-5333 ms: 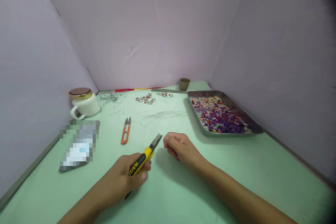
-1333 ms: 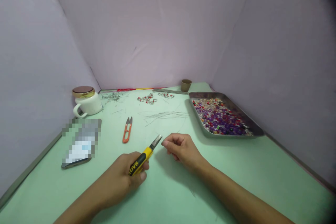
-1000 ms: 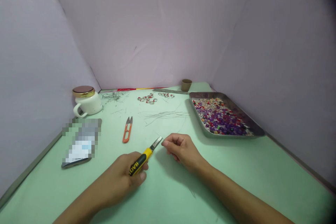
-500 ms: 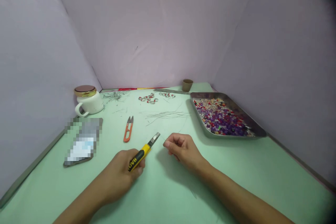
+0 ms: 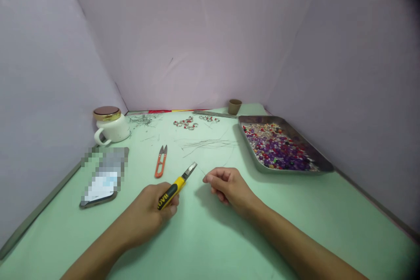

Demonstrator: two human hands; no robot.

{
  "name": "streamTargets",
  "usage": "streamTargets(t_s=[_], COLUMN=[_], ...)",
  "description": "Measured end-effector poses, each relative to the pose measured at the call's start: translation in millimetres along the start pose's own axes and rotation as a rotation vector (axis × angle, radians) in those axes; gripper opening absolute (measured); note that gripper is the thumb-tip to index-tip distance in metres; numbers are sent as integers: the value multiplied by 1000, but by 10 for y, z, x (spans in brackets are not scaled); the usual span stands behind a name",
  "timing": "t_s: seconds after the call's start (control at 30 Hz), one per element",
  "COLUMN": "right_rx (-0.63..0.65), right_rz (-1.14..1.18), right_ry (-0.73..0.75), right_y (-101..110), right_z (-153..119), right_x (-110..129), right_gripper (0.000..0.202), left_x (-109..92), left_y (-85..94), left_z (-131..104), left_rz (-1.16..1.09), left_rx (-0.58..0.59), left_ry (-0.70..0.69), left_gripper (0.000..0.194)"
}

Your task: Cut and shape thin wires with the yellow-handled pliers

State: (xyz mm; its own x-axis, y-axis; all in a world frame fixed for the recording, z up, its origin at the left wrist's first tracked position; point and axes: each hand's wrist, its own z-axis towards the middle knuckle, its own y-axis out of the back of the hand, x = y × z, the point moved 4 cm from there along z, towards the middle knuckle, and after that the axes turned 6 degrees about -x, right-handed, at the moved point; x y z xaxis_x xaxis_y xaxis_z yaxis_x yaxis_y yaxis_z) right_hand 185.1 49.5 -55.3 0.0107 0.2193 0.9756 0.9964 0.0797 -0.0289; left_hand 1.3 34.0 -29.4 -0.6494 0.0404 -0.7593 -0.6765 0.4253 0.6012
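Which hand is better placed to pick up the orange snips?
Probably the right hand: it holds at most a thin wire. The left hand lies nearer the orange snips but grips the yellow pliers.

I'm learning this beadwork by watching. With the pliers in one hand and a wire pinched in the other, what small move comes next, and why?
Probably bring the pliers tip back to the wire end: the left hand grips them, their tip apart from the right hand, which pinches a thin wire, barely visible.
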Motion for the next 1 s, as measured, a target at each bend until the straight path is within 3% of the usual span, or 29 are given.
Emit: streamTargets(t_s=[0.23, 0.53, 0.7, 0.87, 1.0], right_rx=[-46, -95, -29, 77, 123], right_rz=[-38, -21, 99, 293, 359], right_ry=[84, 21, -16, -131, -118], right_y=[7, 4, -19, -47, -62], right_z=[-33, -40, -42, -39, -56], right_x=[55, 53, 28, -26, 5], right_gripper=[14, 14, 16, 20, 21], left_x=[-45, -233, -258, -195, -170], left_y=[-23, -25, -63, -93, -109], left_z=[-14, -111, -140, -109, -89], left_rz=[-54, -46, 1, 29, 59], left_rx=[20, 148, 147, 97, 66], left_ry=[27, 66, 77, -4, -11], left_gripper=[4, 13, 16, 9, 6])
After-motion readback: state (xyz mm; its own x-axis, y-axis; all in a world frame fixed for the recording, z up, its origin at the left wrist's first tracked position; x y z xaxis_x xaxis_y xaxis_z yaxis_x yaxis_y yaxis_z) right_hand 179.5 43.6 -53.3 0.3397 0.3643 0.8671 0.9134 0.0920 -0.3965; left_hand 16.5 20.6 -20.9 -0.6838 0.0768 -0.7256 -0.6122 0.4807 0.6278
